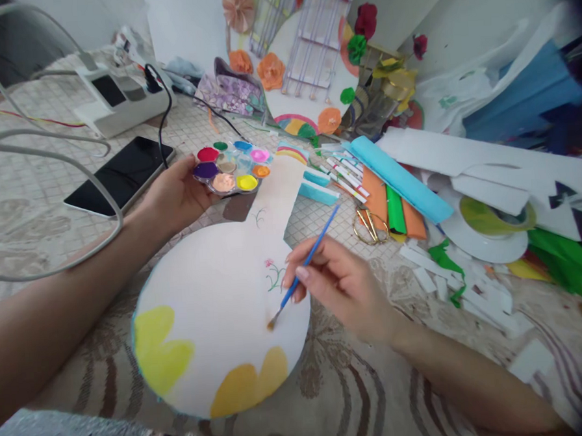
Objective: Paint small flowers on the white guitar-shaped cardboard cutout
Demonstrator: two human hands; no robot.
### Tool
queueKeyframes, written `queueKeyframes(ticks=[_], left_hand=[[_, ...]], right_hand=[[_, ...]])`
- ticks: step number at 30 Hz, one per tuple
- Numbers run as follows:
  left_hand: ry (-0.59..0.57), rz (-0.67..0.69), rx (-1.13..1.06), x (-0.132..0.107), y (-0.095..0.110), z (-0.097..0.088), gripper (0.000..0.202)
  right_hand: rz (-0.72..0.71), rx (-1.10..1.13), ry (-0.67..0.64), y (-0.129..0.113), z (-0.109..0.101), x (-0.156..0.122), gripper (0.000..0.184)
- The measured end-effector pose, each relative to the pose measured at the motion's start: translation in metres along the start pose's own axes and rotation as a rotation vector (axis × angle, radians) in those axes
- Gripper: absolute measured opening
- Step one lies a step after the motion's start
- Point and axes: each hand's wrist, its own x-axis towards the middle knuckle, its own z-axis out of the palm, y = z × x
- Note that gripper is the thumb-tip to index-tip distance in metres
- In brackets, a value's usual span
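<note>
My right hand (340,284) grips a blue-handled paintbrush (311,253), its bristles pointing down over a white guitar-shaped cutout (211,274). Whether the tip touches the surface, I cannot tell. Yellow petals are painted at the cutout's left edge and orange-yellow ones at its lower edge; small flowers are drawn near the neck. Beyond the round body, my left hand (180,194) holds a paint palette (227,167) by its left side. Its wells contain several colours, among them red, purple, peach, yellow and pink. The fingers beneath the palette are partly hidden.
A phone (120,175) and a white power strip (119,97) with cables lie left. To the right are gold scissors (369,227), a light-blue paper roll (399,180), a tape roll (490,217) and paper scraps (461,293). Paper flowers (271,71) decorate a white piece behind.
</note>
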Motion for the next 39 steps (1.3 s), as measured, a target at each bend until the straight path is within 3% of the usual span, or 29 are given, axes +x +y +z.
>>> queueKeyframes(ticks=[4,9,19,27,39], left_hand=[[-0.006,-0.003,0.002,0.002,-0.001,-0.001,0.032],[-0.017,0.005,-0.012,0.003,-0.001,-0.003,0.034],[-0.006,0.000,-0.034,0.004,-0.002,-0.004,0.032],[-0.040,0.010,-0.002,0.003,-0.002,-0.005,0.030],[-0.027,0.013,0.016,0.002,-0.003,-0.001,0.033]], right_hand=[[-0.075,-0.013,0.126,-0.006,-0.004,0.002,0.005],[-0.006,0.069,-0.036,-0.005,0.007,-0.003,0.007],[0.041,0.114,-0.159,0.002,0.014,-0.009,0.006],[-0.073,-0.017,0.084,-0.008,0.000,-0.004,0.007],[0.003,0.162,-0.159,0.005,0.016,-0.015,0.007]])
